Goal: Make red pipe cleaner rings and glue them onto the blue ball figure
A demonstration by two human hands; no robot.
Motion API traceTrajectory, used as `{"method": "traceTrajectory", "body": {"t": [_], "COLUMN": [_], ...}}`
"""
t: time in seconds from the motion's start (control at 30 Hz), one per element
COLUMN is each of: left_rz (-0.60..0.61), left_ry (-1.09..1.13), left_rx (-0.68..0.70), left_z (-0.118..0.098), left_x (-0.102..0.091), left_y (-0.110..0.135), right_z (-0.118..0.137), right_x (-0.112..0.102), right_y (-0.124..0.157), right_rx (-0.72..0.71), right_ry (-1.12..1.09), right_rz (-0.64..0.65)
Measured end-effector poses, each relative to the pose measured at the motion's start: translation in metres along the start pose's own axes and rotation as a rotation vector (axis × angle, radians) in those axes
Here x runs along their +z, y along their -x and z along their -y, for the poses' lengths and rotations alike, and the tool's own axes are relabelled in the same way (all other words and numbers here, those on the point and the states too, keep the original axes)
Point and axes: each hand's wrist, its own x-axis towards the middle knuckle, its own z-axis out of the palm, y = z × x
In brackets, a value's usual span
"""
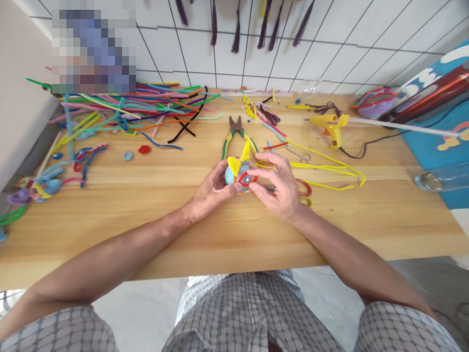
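A small pipe-cleaner figure [240, 172] with a blue body, yellow ears and a red ring round a clear bead sits between both hands above the middle of the wooden table [146, 225]. My left hand [210, 188] is closed round its left side. My right hand [278, 183] grips its right side, with the thumb and forefinger pressed at the red ring. Part of the figure is hidden by the fingers.
Pliers [235, 132] lie just behind the figure. A yellow glue gun [331, 126] stands at the back right, its cord trailing right. Loose yellow pipe cleaners [330, 168] lie right of the hands, a coloured heap [120, 110] at the back left, finished shapes [40, 188] at the left edge.
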Motion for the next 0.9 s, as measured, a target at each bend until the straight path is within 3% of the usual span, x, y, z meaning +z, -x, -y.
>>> {"method": "traceTrajectory", "body": {"t": [0.47, 0.9], "left_rz": [0.012, -0.037], "left_ry": [-0.006, -0.188], "left_rx": [-0.010, 0.003], "left_z": [0.0014, 0.0057], "left_x": [0.0005, 0.0025], "left_y": [0.0010, 0.0048], "right_z": [-0.0002, 0.0025], "right_x": [0.0024, 0.0051], "right_y": [0.0018, 0.0014], "right_rx": [-0.026, -0.064], "right_ry": [0.013, -0.012], "right_rz": [-0.023, -0.054]}}
